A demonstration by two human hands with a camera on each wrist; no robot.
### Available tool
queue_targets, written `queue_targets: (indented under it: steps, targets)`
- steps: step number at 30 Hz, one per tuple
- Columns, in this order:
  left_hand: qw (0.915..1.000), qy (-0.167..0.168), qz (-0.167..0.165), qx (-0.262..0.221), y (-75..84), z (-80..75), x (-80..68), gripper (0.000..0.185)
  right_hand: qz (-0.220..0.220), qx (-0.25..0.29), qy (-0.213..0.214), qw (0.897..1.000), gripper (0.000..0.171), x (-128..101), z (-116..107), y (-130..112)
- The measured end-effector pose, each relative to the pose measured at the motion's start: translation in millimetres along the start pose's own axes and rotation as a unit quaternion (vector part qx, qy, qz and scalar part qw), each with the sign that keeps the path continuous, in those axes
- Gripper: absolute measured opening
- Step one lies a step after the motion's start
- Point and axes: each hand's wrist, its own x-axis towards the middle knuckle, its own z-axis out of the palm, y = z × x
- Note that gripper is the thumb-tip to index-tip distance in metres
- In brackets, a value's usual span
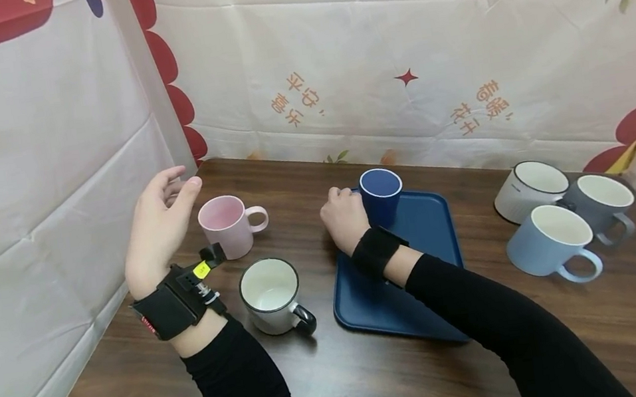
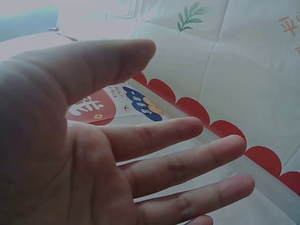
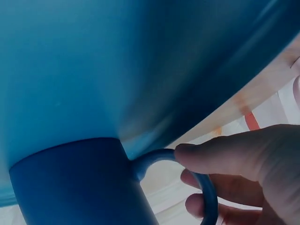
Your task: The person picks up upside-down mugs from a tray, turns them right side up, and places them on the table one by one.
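A dark blue mug (image 1: pixel 381 209) stands upright at the far end of the blue tray (image 1: pixel 428 234). Its handle (image 3: pixel 210 194) is pinched by my right hand (image 1: pixel 346 220), with the thumb on one side and curled fingers on the other in the right wrist view. Raised in the air at the left, my left hand (image 1: pixel 156 228) holds nothing; its fingers spread loosely in the left wrist view. Nearest to it is a pink mug (image 1: pixel 227 229) on the table. Closer to me stands a white mug with a black rim and handle (image 1: pixel 273 311).
At the right of the wooden table (image 1: pixel 373 386) three mugs cluster: a white one with a dark rim (image 1: pixel 525 194), a grey one (image 1: pixel 605 207) and a light blue one (image 1: pixel 547 245). Printed white cloth (image 1: pixel 334 42) hangs behind the table and along its left side.
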Motion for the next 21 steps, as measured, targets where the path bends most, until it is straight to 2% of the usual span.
queue_targets:
  steps: [6, 10, 14, 21]
  targets:
    - [1.0, -0.002, 0.003, 0.0, 3.4, -0.1, -2.3, 0.064, 0.018, -0.015, 0.008, 1.0, 0.021, -8.8, 1.7, 6.3]
    - [0.9999, -0.006, 0.014, -0.001, 6.2, 1.9, -3.3, 0.063, 0.029, 0.001, 0.032, 0.999, 0.017, -16.4, 2.0, 16.4]
    - [0.9996, -0.011, 0.027, 0.0, 8.8, 5.0, -3.6, 0.061, 0.032, 0.044, 0.052, 0.997, 0.012, -25.3, 0.7, 30.9]
    - [0.9989, -0.02, 0.042, -0.001, 14.6, 8.8, -5.1, 0.061, 0.035, 0.113, 0.037, 0.992, 0.013, -41.8, -7.7, 55.6]
